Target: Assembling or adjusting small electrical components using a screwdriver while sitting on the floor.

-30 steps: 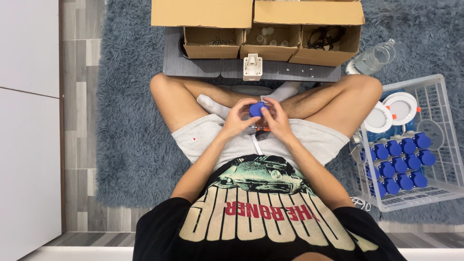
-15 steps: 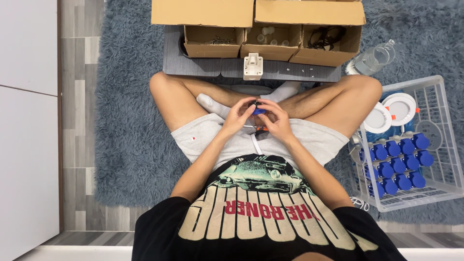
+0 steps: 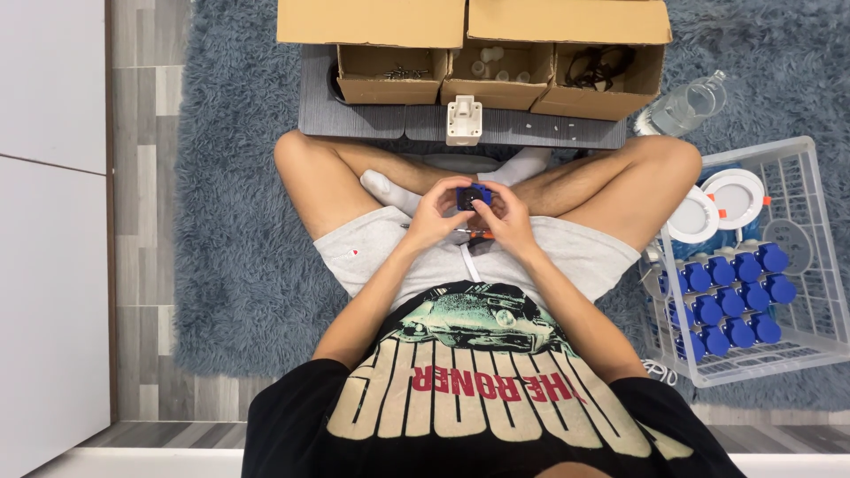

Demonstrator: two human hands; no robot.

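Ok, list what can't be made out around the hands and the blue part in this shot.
Head view only:
- Blue part: mostly covered by fingers of the left hand and right hand; its shape stays unclear.
- Orange-tipped tool on the lap: hidden under both hands, its kind unreadable.
- Cardboard boxes: contents too small and shadowed, flaps cut by the top edge.
- White basket: right side cropped.

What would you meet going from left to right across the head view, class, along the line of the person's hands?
White cabinet door → grey shaggy rug → left hand → small blue part held by both hands → right hand → white wire basket of blue parts.
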